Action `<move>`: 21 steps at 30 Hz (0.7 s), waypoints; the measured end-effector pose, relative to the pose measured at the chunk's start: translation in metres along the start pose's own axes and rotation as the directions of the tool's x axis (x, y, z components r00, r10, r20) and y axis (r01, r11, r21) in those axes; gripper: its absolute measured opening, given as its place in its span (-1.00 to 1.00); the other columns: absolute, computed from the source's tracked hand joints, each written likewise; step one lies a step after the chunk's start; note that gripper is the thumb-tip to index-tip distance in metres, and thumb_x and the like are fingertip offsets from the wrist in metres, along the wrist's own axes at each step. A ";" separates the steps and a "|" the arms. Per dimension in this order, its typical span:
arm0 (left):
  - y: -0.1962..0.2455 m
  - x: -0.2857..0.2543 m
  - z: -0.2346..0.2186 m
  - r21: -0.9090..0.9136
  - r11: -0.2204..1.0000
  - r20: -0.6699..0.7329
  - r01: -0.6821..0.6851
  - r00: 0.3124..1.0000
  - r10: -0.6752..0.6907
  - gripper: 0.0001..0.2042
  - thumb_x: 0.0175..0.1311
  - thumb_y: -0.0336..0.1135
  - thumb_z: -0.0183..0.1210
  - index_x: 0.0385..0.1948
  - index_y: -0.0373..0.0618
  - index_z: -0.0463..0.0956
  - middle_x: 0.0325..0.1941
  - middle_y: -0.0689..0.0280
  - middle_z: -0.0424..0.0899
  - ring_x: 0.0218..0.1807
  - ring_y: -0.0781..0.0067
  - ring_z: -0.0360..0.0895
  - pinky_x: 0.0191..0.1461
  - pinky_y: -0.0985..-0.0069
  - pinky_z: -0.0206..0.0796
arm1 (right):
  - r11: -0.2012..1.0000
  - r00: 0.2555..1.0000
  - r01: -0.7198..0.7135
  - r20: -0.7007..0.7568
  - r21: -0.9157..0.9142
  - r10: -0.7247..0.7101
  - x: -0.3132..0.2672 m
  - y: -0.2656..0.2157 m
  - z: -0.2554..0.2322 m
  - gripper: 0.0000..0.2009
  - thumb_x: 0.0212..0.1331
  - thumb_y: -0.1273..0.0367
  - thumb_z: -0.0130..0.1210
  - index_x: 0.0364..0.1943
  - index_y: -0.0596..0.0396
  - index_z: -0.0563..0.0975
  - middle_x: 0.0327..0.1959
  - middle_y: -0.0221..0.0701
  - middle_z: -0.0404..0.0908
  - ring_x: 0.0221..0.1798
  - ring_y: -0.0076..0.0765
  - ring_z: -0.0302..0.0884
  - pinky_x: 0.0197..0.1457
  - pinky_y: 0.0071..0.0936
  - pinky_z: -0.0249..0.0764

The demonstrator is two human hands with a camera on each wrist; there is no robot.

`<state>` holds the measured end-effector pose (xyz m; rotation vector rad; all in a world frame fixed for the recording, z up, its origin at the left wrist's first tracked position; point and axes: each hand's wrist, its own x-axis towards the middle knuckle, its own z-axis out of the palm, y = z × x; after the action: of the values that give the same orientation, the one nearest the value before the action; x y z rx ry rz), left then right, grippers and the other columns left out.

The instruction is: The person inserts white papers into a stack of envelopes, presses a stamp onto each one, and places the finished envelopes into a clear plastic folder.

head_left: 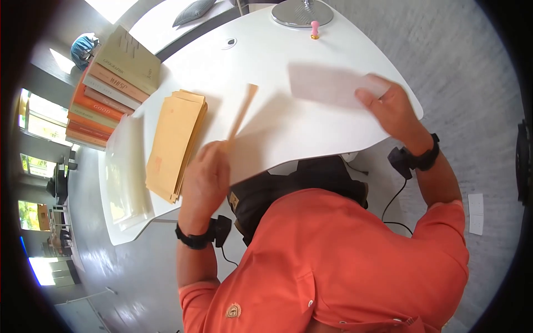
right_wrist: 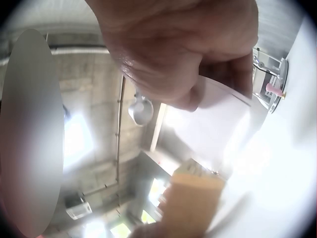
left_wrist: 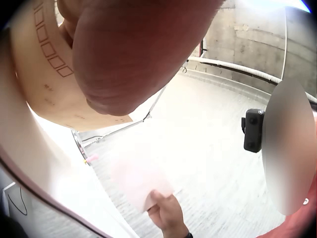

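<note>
In the head view, the left hand has its fingers curled round the lower end of an envelope, a brown one raised over the bench and seen nearly edge-on. The right hand has its grip on one end of a pale paper, blurred, above the other side of the bench. Beside the left hand lies a stack of brown envelopes, its edges uneven; next to it is a clear plastic sheet, and beyond that a row of books. A pink stamp stands upright at the far side, near a round metal base.

In the left wrist view, the envelope shows a row of red printed boxes and faint writing, partly hidden by the left hand close to the lens. The right hand pinches the paper lower down, thumb on its face. A black camera shows at the right.

In the right wrist view, the right hand's grip is closed on the paper's edge; the envelope, held up by the left hand, is beyond it, blurred.
</note>
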<state>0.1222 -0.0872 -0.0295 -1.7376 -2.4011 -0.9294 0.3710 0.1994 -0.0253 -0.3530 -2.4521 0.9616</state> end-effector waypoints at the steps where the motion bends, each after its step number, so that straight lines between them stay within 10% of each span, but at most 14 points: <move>1: -0.001 -0.003 0.007 -0.056 0.998 0.067 0.038 0.997 -0.035 -0.77 0.25 -0.47 0.20 -0.07 -0.28 0.56 -0.01 0.00 0.65 -0.10 -0.14 0.62 -0.04 0.18 0.51 | 0.965 0.983 -0.123 -0.104 0.233 0.150 0.006 0.000 -0.002 -0.74 0.36 0.37 0.15 0.02 0.23 0.59 -0.13 -0.35 0.70 -0.05 -0.45 0.62 0.03 -0.42 0.55; 2: 0.002 -0.005 0.011 -0.053 0.998 0.062 0.042 0.997 -0.039 -0.77 0.25 -0.47 0.20 -0.07 -0.28 0.56 -0.01 0.00 0.65 -0.10 -0.14 0.62 -0.04 0.18 0.51 | 0.862 0.934 -0.210 -0.167 0.462 0.317 0.012 0.001 -0.003 -0.70 0.40 0.33 0.14 0.06 0.26 0.57 -0.11 -0.35 0.71 -0.03 -0.54 0.60 0.05 -0.45 0.54; 6: 0.010 -0.008 0.024 -0.030 1.000 0.211 0.000 0.977 0.006 -0.60 0.03 -0.34 0.43 -0.06 -0.17 0.57 0.17 0.04 0.57 0.18 -0.05 0.55 0.19 0.16 0.44 | 0.841 0.945 -0.123 -0.197 0.527 0.262 0.026 0.011 0.004 -0.61 0.39 0.31 0.15 0.18 0.27 0.49 -0.01 -0.34 0.67 0.01 -0.53 0.57 0.12 -0.48 0.52; 9: 0.008 -0.009 0.036 0.145 0.986 0.244 -0.083 0.969 0.046 -0.49 -0.19 -0.20 0.57 -0.18 -0.15 0.54 0.45 -0.08 0.24 0.49 -0.34 0.10 0.45 -0.08 0.12 | 0.859 0.963 -0.129 -0.144 0.495 0.227 0.033 0.006 0.014 -0.62 0.35 0.34 0.16 0.17 0.26 0.49 -0.04 -0.36 0.67 -0.02 -0.54 0.56 0.10 -0.48 0.51; 21: 0.006 0.033 0.034 0.162 0.984 0.410 -0.072 0.912 -0.001 -0.35 -0.42 -0.13 0.64 -0.27 -0.19 0.44 0.35 -0.02 0.34 0.35 -0.14 0.29 0.33 0.01 0.20 | 0.859 0.901 -0.422 0.241 0.291 0.361 0.020 0.015 0.014 -0.61 0.27 0.47 0.08 0.20 0.27 0.45 0.02 -0.34 0.64 0.06 -0.53 0.53 0.20 -0.44 0.45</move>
<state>0.1254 -0.0411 -0.0429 -2.0664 -2.5763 -0.3561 0.3476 0.2098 -0.0378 -0.6922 -2.3490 1.6265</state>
